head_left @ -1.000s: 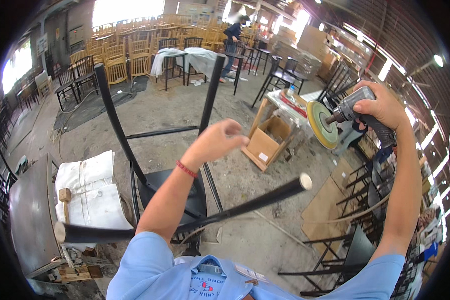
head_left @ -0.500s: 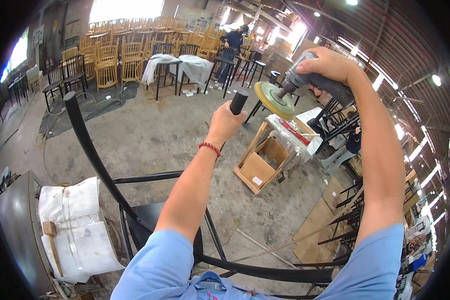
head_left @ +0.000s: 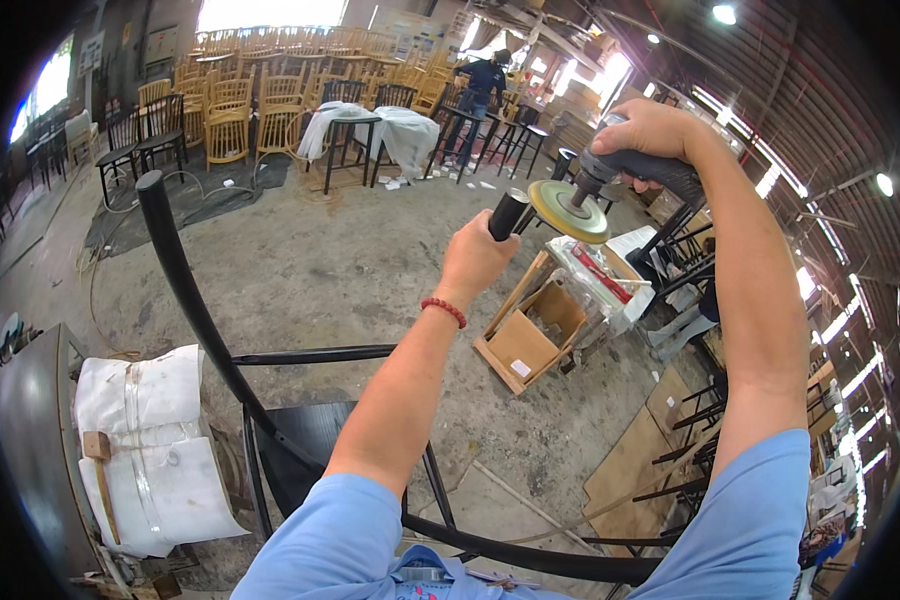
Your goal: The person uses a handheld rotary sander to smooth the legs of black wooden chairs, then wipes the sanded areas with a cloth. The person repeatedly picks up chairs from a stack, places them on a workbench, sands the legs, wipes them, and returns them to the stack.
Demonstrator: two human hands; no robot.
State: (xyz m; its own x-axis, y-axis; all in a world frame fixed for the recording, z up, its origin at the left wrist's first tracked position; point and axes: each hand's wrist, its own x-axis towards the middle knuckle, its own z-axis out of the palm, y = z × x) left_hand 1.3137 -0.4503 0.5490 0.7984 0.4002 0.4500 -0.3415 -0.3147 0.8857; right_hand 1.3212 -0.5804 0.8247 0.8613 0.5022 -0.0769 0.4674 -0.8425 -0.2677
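Before me is a black wooden chair (head_left: 310, 430), its legs or posts reaching up toward me. My left hand (head_left: 473, 265) is wrapped round one black round post (head_left: 510, 212), just below its pale, shiny end. The beaded bracelet (head_left: 444, 312) is on that wrist. My right hand (head_left: 655, 132) grips a dark handheld sander (head_left: 630, 165) up high. Its round yellowish disc (head_left: 568, 212) hangs close to the right of the post's end; whether they touch I cannot tell. Another post (head_left: 185, 270) curves up at the left.
A wooden-framed bench with a cardboard box (head_left: 535, 345) stands ahead right. A wooden mallet (head_left: 100, 485) lies on a white-wrapped bundle (head_left: 160, 390) at left. Behind are many stacked light wooden chairs (head_left: 227, 118) and a standing person (head_left: 482, 85). Another person's legs (head_left: 685, 325) show at right.
My left hand, the post and the sander sit slightly further right in view. The disc has come lower and nearer the post's end. The background has shifted right and up a little.
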